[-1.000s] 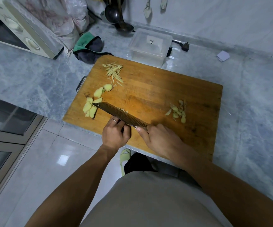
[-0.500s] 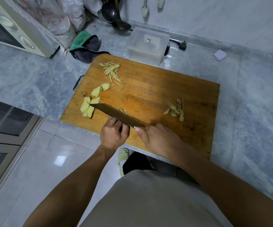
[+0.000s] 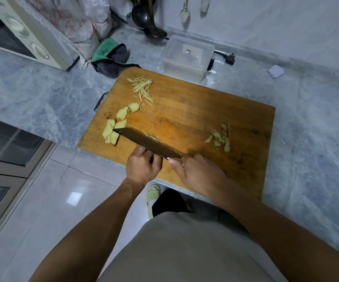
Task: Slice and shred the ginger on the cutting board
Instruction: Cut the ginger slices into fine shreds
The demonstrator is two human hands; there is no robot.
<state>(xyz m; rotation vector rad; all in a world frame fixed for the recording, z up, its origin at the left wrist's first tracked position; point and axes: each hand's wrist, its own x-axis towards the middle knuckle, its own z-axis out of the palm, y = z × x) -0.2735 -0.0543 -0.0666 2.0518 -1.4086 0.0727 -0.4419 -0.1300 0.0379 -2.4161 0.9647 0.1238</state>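
Marble counter (image 3: 42, 102) holds cutting board (image 3: 195, 110), plastic box (image 3: 187, 55), cloth (image 3: 111, 55).

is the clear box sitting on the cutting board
No, the clear box stands on the counter just past the far edge of the cutting board, not on it.

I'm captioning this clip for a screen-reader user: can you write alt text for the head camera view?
Seen from above, a person's right hand grips a cleaver over a wooden cutting board, while the left hand rests curled against the blade. Ginger slices lie at the blade's tip, ginger shreds farther back, peel scraps to the right.
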